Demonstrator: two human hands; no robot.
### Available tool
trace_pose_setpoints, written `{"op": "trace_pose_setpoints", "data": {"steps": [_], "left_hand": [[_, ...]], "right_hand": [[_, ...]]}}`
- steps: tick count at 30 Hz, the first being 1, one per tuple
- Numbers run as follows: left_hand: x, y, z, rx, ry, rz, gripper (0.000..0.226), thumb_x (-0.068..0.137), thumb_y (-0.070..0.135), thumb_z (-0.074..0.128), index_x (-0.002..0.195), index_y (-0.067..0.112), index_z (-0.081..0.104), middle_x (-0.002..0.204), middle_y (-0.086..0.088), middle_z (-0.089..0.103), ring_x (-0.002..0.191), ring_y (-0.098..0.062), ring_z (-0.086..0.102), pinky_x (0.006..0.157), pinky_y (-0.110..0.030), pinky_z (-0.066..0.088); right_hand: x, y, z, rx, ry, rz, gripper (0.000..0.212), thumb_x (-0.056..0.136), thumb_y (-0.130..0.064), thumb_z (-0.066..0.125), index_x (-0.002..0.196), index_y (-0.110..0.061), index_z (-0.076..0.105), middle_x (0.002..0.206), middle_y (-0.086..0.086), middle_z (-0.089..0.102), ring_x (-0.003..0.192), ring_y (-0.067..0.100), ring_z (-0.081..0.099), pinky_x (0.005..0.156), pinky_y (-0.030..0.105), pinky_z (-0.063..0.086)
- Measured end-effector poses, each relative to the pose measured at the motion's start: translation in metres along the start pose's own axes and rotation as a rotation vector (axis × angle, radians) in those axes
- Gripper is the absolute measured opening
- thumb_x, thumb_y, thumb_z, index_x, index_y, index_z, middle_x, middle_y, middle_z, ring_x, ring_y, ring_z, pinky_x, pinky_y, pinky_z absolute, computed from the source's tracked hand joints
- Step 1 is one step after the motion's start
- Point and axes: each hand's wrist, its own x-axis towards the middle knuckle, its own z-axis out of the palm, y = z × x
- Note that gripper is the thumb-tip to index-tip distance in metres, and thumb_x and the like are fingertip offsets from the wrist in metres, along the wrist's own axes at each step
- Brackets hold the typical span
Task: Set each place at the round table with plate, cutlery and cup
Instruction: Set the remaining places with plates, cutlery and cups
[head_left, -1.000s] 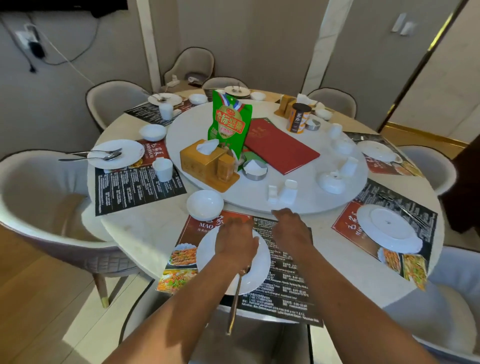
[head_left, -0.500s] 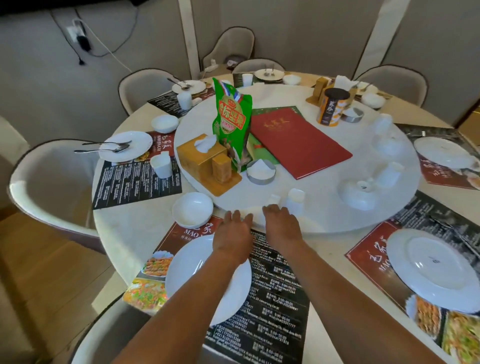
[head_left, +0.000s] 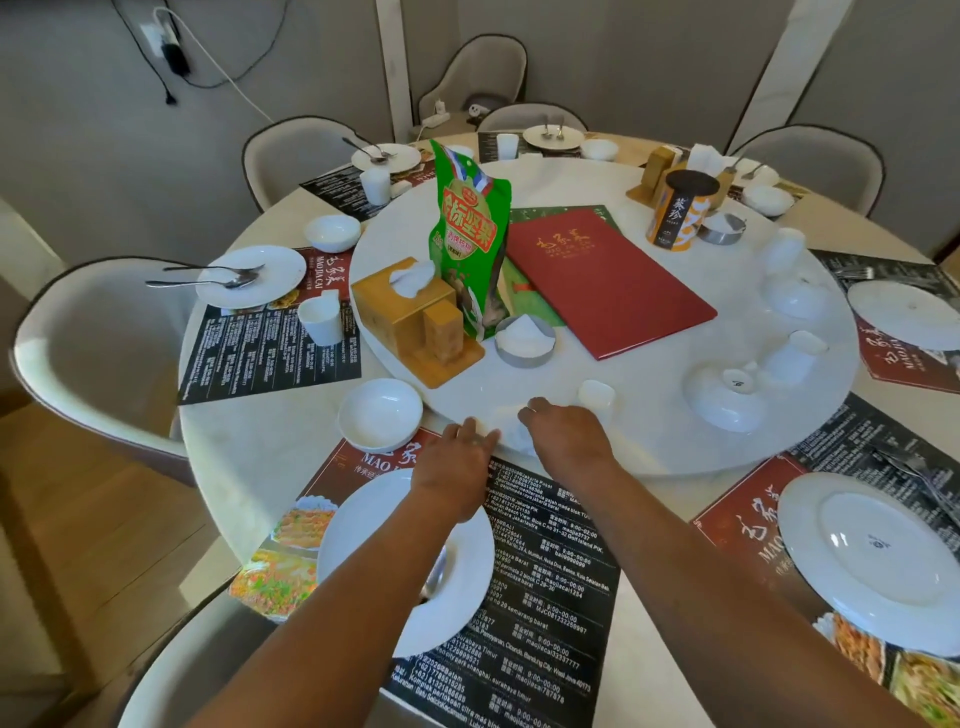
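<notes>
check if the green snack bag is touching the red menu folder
Cannot tell. In the head view the green snack bag overlaps the red menu folder edge, hiding any gap.

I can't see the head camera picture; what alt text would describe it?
Two bare hands, left hand and right hand, reach to the edge of a white turntable on a round table, above a white plate on a menu placemat.

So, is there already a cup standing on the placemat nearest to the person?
No, that placemat bears only a plate; no cup stands on it.
</notes>
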Motion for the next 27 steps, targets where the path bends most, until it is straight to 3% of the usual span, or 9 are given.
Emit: {"op": "trace_pose_setpoints", "data": {"steps": [3,7,13,18,23,27], "left_hand": [[-0.011,-0.003,0.0,-0.023,0.1,0.002,0.05,0.097,0.026,0.056,0.145,0.024,0.044,0.145,-0.008,0.046,0.132,-0.029,0.044,0.104,-0.042,0.043],[-0.035,-0.006,0.007,-0.125,0.229,-0.029,0.019,0.094,0.028,0.056,0.112,0.026,0.063,0.115,-0.002,0.065,0.109,-0.026,0.059,0.084,-0.035,0.048],[-0.058,0.004,0.019,-0.208,0.108,-0.051,0.048,0.093,0.051,0.059,0.135,0.028,0.057,0.14,-0.002,0.053,0.128,-0.024,0.049,0.101,-0.04,0.047],[-0.063,0.01,0.021,-0.204,0.08,-0.055,0.05,0.095,0.051,0.056,0.138,0.026,0.053,0.15,-0.002,0.041,0.133,-0.025,0.044,0.101,-0.041,0.047],[-0.063,0.01,0.022,-0.192,0.076,-0.055,0.05,0.096,0.051,0.055,0.139,0.026,0.053,0.148,-0.002,0.043,0.133,-0.025,0.046,0.1,-0.041,0.047],[-0.06,0.012,0.021,-0.209,0.107,-0.064,0.049,0.094,0.053,0.057,0.135,0.026,0.056,0.14,-0.003,0.05,0.127,-0.025,0.049,0.1,-0.04,0.048]], "right_hand": [[-0.02,-0.006,0.002,0.074,0.072,0.025,0.028,0.091,-0.024,0.065,0.118,-0.019,0.059,0.11,0.001,0.066,0.094,0.026,0.067,0.067,0.034,0.047],[-0.056,-0.017,0.015,0.217,0.093,0.112,0.04,0.095,-0.045,0.06,0.13,-0.025,0.061,0.116,0.0,0.064,0.106,0.024,0.058,0.082,0.038,0.049],[-0.079,-0.031,0.031,0.462,0.051,0.254,0.046,0.093,-0.042,0.066,0.137,-0.028,0.06,0.128,-0.001,0.063,0.117,0.021,0.059,0.097,0.035,0.046],[-0.077,-0.046,0.035,0.478,0.091,0.304,0.04,0.091,-0.039,0.069,0.13,-0.027,0.066,0.118,-0.001,0.068,0.104,0.02,0.063,0.088,0.033,0.05],[-0.074,-0.047,0.038,0.452,0.109,0.295,0.041,0.09,-0.046,0.067,0.127,-0.027,0.067,0.114,-0.001,0.068,0.102,0.02,0.064,0.084,0.032,0.05],[-0.071,-0.032,0.029,0.371,0.24,0.314,0.038,0.093,-0.044,0.058,0.121,-0.021,0.067,0.108,0.0,0.067,0.1,0.022,0.061,0.078,0.035,0.052]]}}
